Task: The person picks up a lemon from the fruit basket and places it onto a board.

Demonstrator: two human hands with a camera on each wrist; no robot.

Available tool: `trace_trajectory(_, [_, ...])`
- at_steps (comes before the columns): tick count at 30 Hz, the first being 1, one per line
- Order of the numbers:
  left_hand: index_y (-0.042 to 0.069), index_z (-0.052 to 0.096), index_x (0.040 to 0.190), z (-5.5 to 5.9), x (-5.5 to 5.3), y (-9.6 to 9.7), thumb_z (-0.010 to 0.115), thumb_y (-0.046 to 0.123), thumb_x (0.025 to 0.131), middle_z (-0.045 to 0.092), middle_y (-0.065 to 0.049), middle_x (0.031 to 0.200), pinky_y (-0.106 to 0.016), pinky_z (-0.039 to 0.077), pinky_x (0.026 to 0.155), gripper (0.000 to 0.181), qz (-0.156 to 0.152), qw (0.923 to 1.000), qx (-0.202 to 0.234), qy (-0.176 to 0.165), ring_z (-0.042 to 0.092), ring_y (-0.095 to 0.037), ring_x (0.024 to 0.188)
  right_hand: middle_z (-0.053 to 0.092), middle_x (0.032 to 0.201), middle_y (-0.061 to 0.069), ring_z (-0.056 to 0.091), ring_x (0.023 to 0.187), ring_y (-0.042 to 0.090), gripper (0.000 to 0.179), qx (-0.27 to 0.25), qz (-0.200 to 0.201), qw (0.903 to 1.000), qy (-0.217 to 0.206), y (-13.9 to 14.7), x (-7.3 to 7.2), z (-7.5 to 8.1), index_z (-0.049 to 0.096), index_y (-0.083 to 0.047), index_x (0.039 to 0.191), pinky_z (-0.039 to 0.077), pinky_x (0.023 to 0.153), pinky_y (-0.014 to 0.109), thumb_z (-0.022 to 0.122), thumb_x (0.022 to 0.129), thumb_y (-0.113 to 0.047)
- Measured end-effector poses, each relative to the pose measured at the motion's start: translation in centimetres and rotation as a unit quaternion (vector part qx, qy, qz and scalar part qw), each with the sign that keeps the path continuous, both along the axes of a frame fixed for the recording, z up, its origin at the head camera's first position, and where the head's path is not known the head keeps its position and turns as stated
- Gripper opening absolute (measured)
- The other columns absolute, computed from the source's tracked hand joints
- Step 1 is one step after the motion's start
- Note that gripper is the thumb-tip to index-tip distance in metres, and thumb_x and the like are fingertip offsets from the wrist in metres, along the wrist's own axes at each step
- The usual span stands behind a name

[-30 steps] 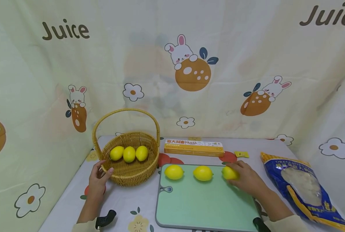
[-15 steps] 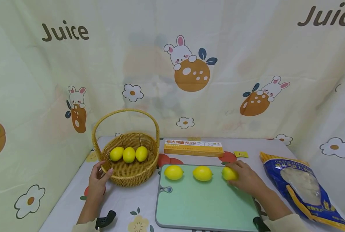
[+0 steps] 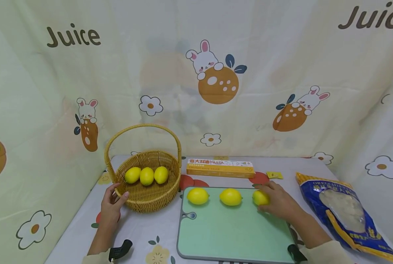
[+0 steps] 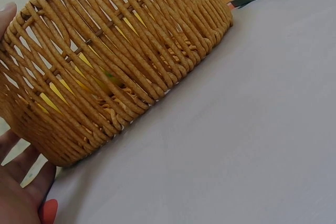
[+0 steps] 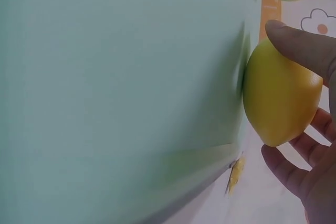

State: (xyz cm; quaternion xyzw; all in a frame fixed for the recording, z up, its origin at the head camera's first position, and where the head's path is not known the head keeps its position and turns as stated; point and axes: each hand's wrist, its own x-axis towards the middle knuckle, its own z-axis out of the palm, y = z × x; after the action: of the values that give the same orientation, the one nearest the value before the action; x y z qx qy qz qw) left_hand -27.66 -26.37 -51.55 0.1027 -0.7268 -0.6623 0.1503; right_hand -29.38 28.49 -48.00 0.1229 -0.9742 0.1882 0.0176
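At the left, my left hand (image 3: 111, 203) grips the near left rim of a wicker basket (image 3: 150, 201), thumb over the rim and fingers outside. In the left wrist view the basket's woven wall (image 4: 121, 40) stands on the cloth, part of that hand (image 4: 21, 187) beside it. Three lemons (image 3: 147, 176) lie in a row inside. On a green cutting board (image 3: 232, 231), my right hand (image 3: 279, 201) holds the rightmost lemon (image 3: 260, 198). The right wrist view shows the thumb against this lemon (image 5: 281, 95) and the fingers round its other side. Two more lemons, a middle one (image 3: 231, 197) and a left one (image 3: 198, 196), lie on the board.
Behind the board lies a pasta box (image 3: 220, 169), with a small yellow packet (image 3: 274, 175) to its right. A blue and yellow bag (image 3: 345, 212) lies at the right edge. A printed curtain (image 3: 170, 73) hangs behind the table.
My right hand has shifted very slightly left over the lemon, covering a little more of it. The left hand and the basket have stayed in place.
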Motion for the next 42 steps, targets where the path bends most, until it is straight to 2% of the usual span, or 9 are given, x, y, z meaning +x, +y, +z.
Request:
trace_trajectory(8, [0.014, 0.039, 0.144, -0.2, 0.2, 0.0, 0.067, 0.023, 0.094, 0.029, -0.004, 0.155, -0.048, 0.029, 0.111, 0.059, 0.0, 1.0, -0.005, 0.006, 0.03, -0.028, 0.14, 0.044, 0.136, 0.016, 0.046, 0.114, 0.038, 0.07, 0.01, 0.008, 0.9999, -0.002, -0.6, 0.4, 0.9, 0.058, -0.019, 0.135, 0.043, 0.092, 0.063, 0.086, 0.072, -0.034])
trace_trajectory(13, [0.016, 0.039, 0.144, -0.2, -0.1, -0.1, 0.069, 0.027, 0.092, 0.028, -0.003, 0.156, -0.048, 0.03, 0.111, 0.061, 0.0, 1.0, 0.003, 0.005, 0.03, -0.028, 0.14, 0.047, 0.134, 0.013, 0.045, 0.117, 0.036, 0.065, 0.018, 0.023, 0.9993, 0.021, -1.3, 0.4, 1.5, 0.061, -0.018, 0.132, 0.043, 0.095, 0.06, 0.086, 0.073, -0.03])
trace_trajectory(18, [0.015, 0.039, 0.144, 0.0, -0.4, -0.1, 0.068, 0.022, 0.093, 0.027, -0.004, 0.157, -0.048, 0.03, 0.111, 0.06, 0.001, 0.9999, 0.01, 0.005, 0.03, -0.029, 0.14, 0.049, 0.131, 0.011, 0.047, 0.115, 0.033, 0.06, 0.031, 0.044, 0.9979, 0.036, -2.6, -0.1, 2.4, 0.064, -0.019, 0.128, 0.045, 0.094, 0.056, 0.086, 0.073, -0.029])
trace_trajectory(23, [0.015, 0.039, 0.144, 0.0, -0.4, -0.1, 0.068, 0.023, 0.093, 0.027, -0.004, 0.156, -0.047, 0.03, 0.111, 0.06, -0.001, 1.0, 0.004, 0.007, 0.029, -0.028, 0.14, 0.049, 0.133, 0.01, 0.046, 0.118, 0.031, 0.058, 0.039, 0.064, 0.9968, 0.027, -4.2, -0.5, 3.3, 0.065, -0.021, 0.127, 0.045, 0.096, 0.054, 0.086, 0.074, -0.028])
trace_trajectory(31, [0.015, 0.04, 0.143, -0.3, -0.2, -0.3, 0.071, 0.03, 0.091, 0.03, -0.004, 0.155, -0.047, 0.031, 0.11, 0.063, 0.002, 1.0, -0.003, 0.002, 0.031, -0.028, 0.139, 0.052, 0.124, 0.0, 0.049, 0.108, 0.021, 0.055, 0.071, 0.113, 0.9901, 0.043, -7.8, -1.3, 4.0, 0.065, -0.024, 0.125, 0.052, 0.086, 0.04, 0.085, 0.074, -0.032])
trace_trajectory(36, [0.016, 0.04, 0.143, -0.4, -0.3, -0.3, 0.069, 0.023, 0.093, 0.031, -0.003, 0.154, -0.047, 0.031, 0.11, 0.058, 0.002, 1.0, 0.0, 0.002, 0.032, -0.028, 0.139, 0.052, 0.124, -0.001, 0.049, 0.109, 0.019, 0.055, 0.07, 0.118, 0.9897, 0.042, -10.9, -1.6, 4.9, 0.065, -0.027, 0.126, 0.053, 0.084, 0.036, 0.085, 0.075, -0.027])
trace_trajectory(42, [0.017, 0.041, 0.143, -0.3, -0.2, -0.1, 0.07, 0.027, 0.092, 0.032, -0.003, 0.154, -0.047, 0.032, 0.11, 0.059, 0.004, 1.0, 0.001, -0.003, 0.032, -0.027, 0.139, 0.05, 0.127, -0.002, 0.048, 0.111, 0.017, 0.055, 0.073, 0.142, 0.9859, 0.05, -13.6, -2.1, 5.3, 0.063, -0.031, 0.128, 0.053, 0.081, 0.032, 0.084, 0.077, -0.022])
